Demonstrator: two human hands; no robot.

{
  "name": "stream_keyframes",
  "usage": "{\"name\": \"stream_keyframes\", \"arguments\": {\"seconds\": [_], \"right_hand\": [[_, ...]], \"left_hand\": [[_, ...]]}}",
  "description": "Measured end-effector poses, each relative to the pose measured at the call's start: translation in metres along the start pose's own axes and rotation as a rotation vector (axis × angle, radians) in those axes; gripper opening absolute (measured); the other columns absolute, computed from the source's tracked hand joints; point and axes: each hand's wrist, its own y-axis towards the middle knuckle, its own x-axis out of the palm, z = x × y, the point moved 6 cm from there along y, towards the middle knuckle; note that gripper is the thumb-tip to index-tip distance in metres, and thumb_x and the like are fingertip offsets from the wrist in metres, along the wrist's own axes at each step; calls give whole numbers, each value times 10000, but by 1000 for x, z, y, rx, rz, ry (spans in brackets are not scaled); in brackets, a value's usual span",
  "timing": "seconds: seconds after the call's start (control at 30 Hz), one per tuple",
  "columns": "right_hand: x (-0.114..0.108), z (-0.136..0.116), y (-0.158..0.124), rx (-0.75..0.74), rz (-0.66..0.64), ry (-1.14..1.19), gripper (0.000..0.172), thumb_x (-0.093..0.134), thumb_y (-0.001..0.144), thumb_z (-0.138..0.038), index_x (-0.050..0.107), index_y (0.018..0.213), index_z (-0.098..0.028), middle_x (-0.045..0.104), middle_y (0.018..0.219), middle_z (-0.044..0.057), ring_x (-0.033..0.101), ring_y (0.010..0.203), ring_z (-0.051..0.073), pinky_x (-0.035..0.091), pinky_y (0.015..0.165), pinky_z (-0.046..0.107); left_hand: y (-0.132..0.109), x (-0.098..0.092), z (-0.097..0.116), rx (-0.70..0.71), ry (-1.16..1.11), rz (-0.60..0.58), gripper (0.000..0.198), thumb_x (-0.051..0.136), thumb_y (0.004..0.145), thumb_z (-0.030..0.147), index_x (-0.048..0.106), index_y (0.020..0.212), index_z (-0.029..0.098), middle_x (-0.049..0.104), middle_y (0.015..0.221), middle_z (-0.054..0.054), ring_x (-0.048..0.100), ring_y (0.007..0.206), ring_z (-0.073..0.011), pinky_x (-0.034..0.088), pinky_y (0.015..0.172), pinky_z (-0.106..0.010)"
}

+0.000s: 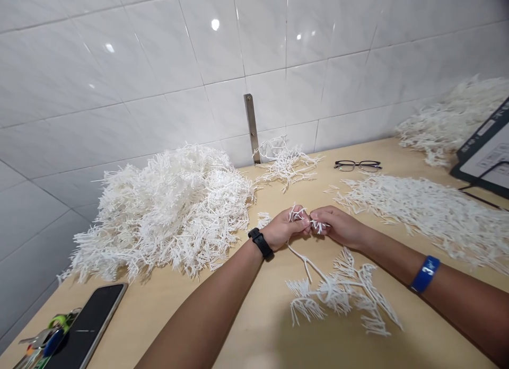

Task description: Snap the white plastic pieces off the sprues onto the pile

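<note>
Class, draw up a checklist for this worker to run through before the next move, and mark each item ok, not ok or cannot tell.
1. Left hand has a grip: ok, its fingers pinch white twigs.
2. Right hand has a grip: ok, its fingers pinch white tips.
3. Both hands hold one joined piece: cannot tell, the fingers cover the join.
4. Tabletop just in front of the hands is bare: not ok, a branched white sprig lies there.
5. Big tangled heap is apart from the flat spread of small pieces: ok.
6. Glasses are out of the hands' grip: ok, they lie beyond the right hand.
</note>
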Motion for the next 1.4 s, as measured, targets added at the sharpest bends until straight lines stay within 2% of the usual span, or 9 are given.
{"name": "stream_keyframes", "arguments": {"seconds": [0.17,0.4,0.5,0.77,1.0,1.1,1.2,1.3,1.4], "right_hand": [[-31,-21,0,-113,246,15,360,471,832,-407,327,562,-219,335,548,-18,325,519,129,329,524,289],[-94,-44,-17,109,706,-1145,486,628,760,-504,363,471,-215,357,473,11,332,532,157,183,559,317],[-86,-46,-15,2,621,-1122,521,562,811,-566,368,484,-209,369,473,8,346,526,154,208,548,307],[1,-27,-8,-199,-66,-608,413,472,909,-511,641,742,-173,653,747,50,577,722,183,420,694,300],[6,-14,-6,-140,-198,-289,402,493,914,-467,677,778,-137,668,773,90,585,727,189,422,712,332],[2,-13,-3,-135,-129,-186,378,496,896,-441,616,673,-161,580,645,56,496,612,167,398,628,326],[-23,-22,-2,-204,114,-155,406,432,894,-423,388,548,-216,407,551,8,379,533,150,369,562,321],[-53,-30,-5,-215,353,-429,393,423,881,-403,327,545,-222,378,551,3,361,537,157,347,564,322],[-68,-36,-7,-209,490,-820,211,516,805,-310,519,622,-205,521,627,30,467,634,196,354,649,337]], "left_hand": [[-3,8,-5,-60,-16,-62,436,815,638,426,500,753,147,570,672,-7,540,653,-107,425,692,-280],[-1,-2,-2,-76,-85,154,418,809,635,380,489,772,148,549,678,14,531,610,-86,454,658,-264],[-1,-3,-2,-89,-75,174,410,796,645,396,498,765,142,552,679,9,526,596,-80,456,649,-260],[0,-4,-7,-70,-48,196,459,814,622,428,501,803,145,545,681,21,526,584,-70,474,668,-274],[2,0,-9,-51,-23,52,482,788,645,497,467,773,161,549,648,21,526,601,-90,471,675,-286],[0,2,-6,-63,-48,-4,478,789,652,487,449,757,168,547,654,18,531,622,-97,456,668,-274],[-3,7,-6,-139,-49,-87,471,803,643,467,460,752,163,541,667,12,546,647,-102,450,674,-265],[-3,4,-4,-153,-85,-20,439,797,659,450,493,777,155,558,708,-2,562,660,-106,464,684,-269],[-1,-5,-2,-128,-170,155,394,757,714,434,552,904,156,628,855,-51,609,740,-133,499,753,-311]]}}
